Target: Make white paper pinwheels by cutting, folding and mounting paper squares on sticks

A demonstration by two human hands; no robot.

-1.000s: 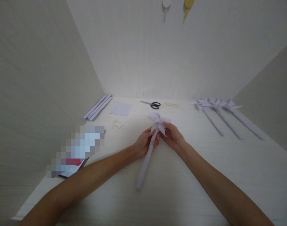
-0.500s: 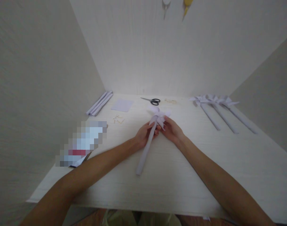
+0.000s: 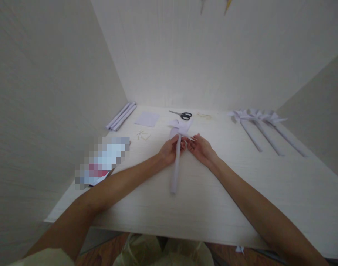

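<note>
Pinwheel [image 3: 176, 147] mid-tabletop [image 3: 213, 199]: my left hand [image 3: 169, 150] is wrapped around its rolled stick, my right hand [image 3: 200, 147] pinching a blade tip at the head. Three finished pinwheels [image 3: 257, 123] lie by the far right edge; spare paper rolls [image 3: 121, 116], a paper square [image 3: 147, 119] and scissors [image 3: 182, 115] sit along the back. Near edge offers open room.

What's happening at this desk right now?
A person holds a white paper pinwheel on a rolled paper stick over the pale wooden table. The left hand grips the stick just below the folded head, and the right hand pinches a blade of the head. Three similar finished paper pinwheels lie at the right; black-handled scissors, a white paper square and spare rolled paper tubes lie along the back.
</note>
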